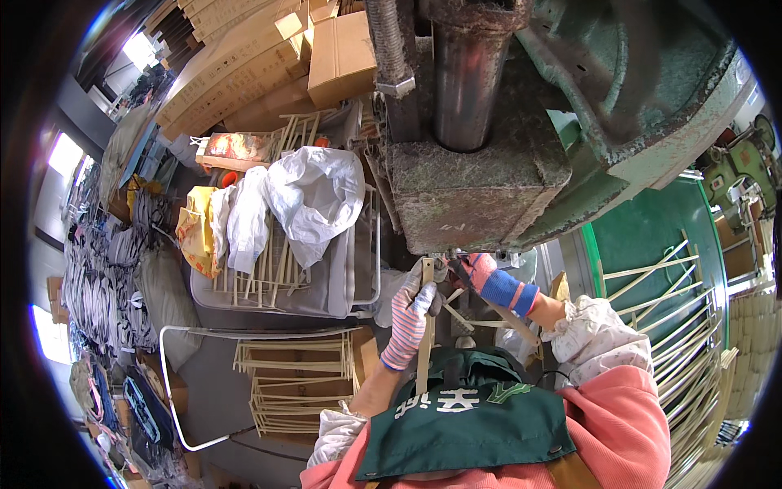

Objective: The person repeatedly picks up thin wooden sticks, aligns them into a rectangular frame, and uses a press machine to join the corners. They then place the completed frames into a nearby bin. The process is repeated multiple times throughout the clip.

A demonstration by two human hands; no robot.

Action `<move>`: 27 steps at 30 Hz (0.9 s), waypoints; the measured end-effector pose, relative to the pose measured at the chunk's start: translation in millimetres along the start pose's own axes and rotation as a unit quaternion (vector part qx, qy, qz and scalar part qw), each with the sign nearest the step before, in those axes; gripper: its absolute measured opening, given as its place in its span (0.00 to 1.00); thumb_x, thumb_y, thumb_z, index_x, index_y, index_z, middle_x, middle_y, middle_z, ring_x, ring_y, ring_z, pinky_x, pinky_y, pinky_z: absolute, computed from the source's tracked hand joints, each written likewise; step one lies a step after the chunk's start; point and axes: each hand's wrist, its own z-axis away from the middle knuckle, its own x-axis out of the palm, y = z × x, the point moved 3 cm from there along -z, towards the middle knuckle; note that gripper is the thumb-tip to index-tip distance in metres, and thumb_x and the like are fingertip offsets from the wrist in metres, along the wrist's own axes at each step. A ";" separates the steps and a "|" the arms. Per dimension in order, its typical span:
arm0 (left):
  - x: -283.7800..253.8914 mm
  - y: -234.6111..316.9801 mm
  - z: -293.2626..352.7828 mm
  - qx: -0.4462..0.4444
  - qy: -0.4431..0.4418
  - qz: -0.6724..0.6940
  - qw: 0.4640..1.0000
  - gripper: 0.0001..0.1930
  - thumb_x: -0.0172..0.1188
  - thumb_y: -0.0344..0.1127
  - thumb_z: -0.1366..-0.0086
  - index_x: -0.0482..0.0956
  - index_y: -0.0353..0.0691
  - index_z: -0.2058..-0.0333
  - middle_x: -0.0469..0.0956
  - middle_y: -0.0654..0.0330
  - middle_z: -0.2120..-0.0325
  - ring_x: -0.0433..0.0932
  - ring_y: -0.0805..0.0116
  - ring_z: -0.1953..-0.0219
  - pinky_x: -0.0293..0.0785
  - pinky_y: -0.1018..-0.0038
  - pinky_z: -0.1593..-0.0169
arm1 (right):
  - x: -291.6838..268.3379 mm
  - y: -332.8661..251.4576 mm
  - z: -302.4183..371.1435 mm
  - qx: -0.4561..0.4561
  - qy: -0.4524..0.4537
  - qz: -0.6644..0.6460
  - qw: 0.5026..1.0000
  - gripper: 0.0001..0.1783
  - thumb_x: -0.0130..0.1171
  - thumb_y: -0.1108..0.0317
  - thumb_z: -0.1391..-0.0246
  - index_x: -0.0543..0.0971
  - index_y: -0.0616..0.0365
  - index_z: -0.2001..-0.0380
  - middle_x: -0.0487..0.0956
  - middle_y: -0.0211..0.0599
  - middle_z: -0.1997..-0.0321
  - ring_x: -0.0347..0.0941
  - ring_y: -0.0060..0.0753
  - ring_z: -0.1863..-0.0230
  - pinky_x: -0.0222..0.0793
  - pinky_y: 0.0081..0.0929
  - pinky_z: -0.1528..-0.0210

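Note:
My left hand, in a striped pink and grey glove with a dark fingertip, closes around a flat pale strip. The strip stands nearly lengthwise in front of my green apron, its upper end close to the heavy press head. To the right, my right hand, in a red and blue glove, reaches in just under the press head's lower edge. Its fingers are drawn together there, and the press partly hides what they hold. Below that hand, another flat strip slants down to the right.
On the left a grey cart carries thin pale frames and white bags. More pale frames lie below it beside a white bent tube. At right, several frames rest by a green table. Cardboard boxes stand behind.

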 end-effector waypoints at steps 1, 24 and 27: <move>0.2 0.4 -0.7 -0.009 -0.006 0.017 1.000 0.20 0.48 0.27 0.35 0.67 0.39 0.43 0.76 0.65 0.68 0.64 0.83 0.80 0.61 0.86 0.75 | -0.3 0.2 -2.1 0.035 -0.015 -0.054 0.998 0.22 0.40 0.52 0.36 0.66 0.52 0.46 0.74 0.33 0.63 0.70 0.25 0.66 0.66 0.20 0.68; 6.5 12.3 -16.8 -0.014 -0.022 -0.010 1.000 0.12 0.51 0.27 0.35 0.72 0.36 0.53 0.74 0.64 0.78 0.67 0.80 0.80 0.63 0.83 0.75 | -6.6 -34.0 8.5 -0.093 -0.141 -0.152 0.974 0.20 0.46 0.51 0.37 0.75 0.57 0.71 0.71 0.24 0.75 0.61 0.15 0.73 0.61 0.18 0.72; 10.2 20.6 -15.7 -0.010 -0.026 -0.040 0.999 0.12 0.51 0.26 0.36 0.72 0.35 0.53 0.73 0.64 0.77 0.66 0.81 0.80 0.63 0.83 0.75 | -2.5 -38.1 8.4 -0.168 -0.146 -0.042 0.974 0.19 0.47 0.52 0.37 0.75 0.57 0.69 0.71 0.23 0.74 0.62 0.15 0.72 0.63 0.17 0.71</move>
